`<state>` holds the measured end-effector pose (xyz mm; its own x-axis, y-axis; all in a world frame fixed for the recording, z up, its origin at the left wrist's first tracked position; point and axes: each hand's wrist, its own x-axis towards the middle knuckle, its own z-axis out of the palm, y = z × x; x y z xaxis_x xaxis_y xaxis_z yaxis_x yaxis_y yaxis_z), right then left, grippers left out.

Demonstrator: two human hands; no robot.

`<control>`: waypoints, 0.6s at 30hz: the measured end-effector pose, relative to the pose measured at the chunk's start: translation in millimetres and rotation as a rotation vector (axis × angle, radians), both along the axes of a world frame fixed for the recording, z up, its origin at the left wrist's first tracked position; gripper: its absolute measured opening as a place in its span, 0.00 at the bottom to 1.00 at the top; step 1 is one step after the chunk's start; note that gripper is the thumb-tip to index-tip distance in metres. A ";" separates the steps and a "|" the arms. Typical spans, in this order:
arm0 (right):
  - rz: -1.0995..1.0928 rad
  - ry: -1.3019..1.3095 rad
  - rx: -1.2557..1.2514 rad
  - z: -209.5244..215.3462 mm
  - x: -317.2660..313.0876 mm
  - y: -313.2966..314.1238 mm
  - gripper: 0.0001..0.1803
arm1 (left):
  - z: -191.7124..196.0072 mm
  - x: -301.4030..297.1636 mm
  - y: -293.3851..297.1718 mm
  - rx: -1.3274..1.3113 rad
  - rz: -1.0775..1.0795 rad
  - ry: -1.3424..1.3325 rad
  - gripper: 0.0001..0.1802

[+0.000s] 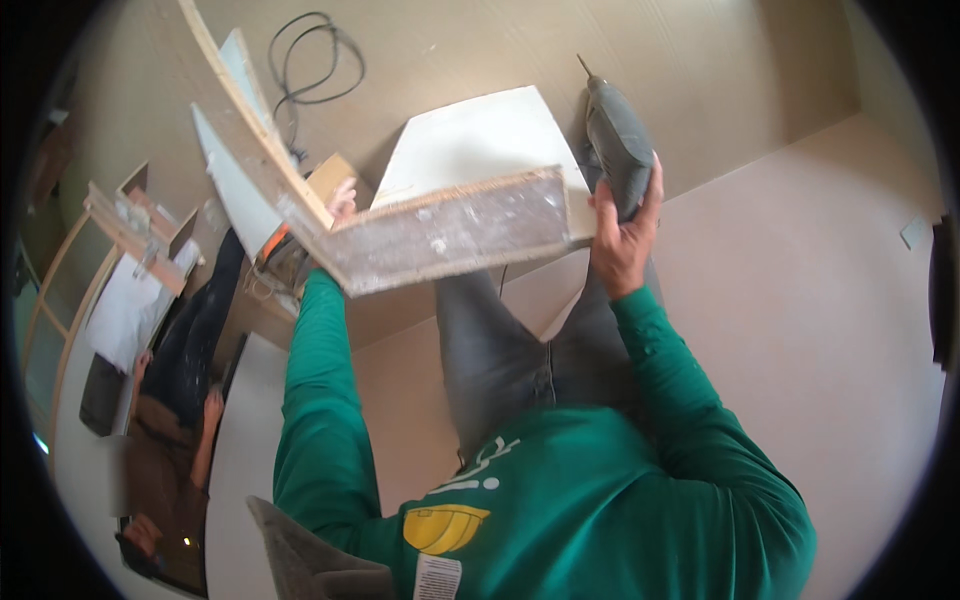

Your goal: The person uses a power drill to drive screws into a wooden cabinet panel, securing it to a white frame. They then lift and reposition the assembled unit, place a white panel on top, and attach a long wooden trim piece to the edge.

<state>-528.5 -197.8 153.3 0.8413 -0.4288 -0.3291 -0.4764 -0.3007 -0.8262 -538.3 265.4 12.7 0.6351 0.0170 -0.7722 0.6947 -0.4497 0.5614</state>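
Already, two boards of our wooden frame [450, 232] meet at a corner above our legs [595, 335]; whether they're fastened, we cannot tell. Our left hand [343, 201] reaches behind that corner, its grip mostly hidden; our right hand [627, 232] grasps the drill [620, 140], its bit [583, 66] off the wood, so any drilling left seems paused.

1. A broad, smooth tan-brown floor [705, 95] with faint pale streaks stretched across the upper view.
2. A thin black cable [291, 97] lay looped on it.
3. Whether the white, tapering flat panel [480, 140] rested there could not be told.
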 end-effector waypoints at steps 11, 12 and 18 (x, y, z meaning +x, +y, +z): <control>0.262 0.173 -0.267 12.1 17.3 13.5 0.38 | 125.1 105.6 -68.1 0.234 0.497 -0.292 0.38; 0.257 0.237 -0.290 17.9 27.3 11.4 0.38 | 126.8 107.5 -73.7 0.287 0.486 -0.318 0.38; 0.261 0.386 -0.433 -0.1 42.3 16.0 0.37 | 119.4 60.8 -85.1 0.500 0.664 -0.327 0.40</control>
<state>-486.2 -181.8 153.2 0.7913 -0.3880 -0.4725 -0.5818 -0.7154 -0.3870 -477.5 180.3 132.1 0.5615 0.7463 -0.3573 0.7385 -0.2572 0.6233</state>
